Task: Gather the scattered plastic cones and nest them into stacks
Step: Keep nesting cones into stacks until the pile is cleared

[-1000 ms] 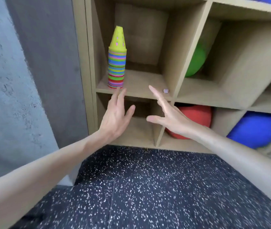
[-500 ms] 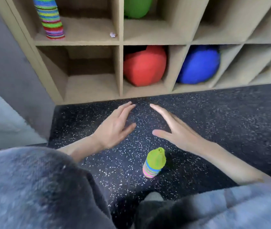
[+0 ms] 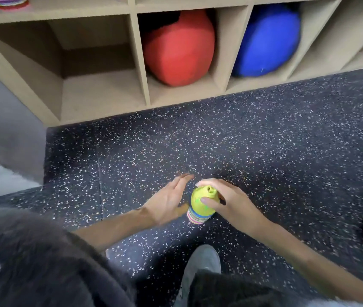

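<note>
1. Short stack of nested plastic cones (image 3: 200,206): yellow-green cone topmost, striped rims below; stood upright on the speckled rubber floor (image 3: 264,138), evidently for lifting.
2. Right hand (image 3: 231,203): fingers and thumb curled round the top cone, clamped.
3. Left hand (image 3: 167,201): fingers straight, just beside the stack; contact uncertain.
4. Second cone stack (image 3: 12,1): upper cubby of the wooden shelf unit (image 3: 139,63).
5. Red ball (image 3: 178,47), blue ball (image 3: 266,41): matte, rounded, lower cubbies.
</note>
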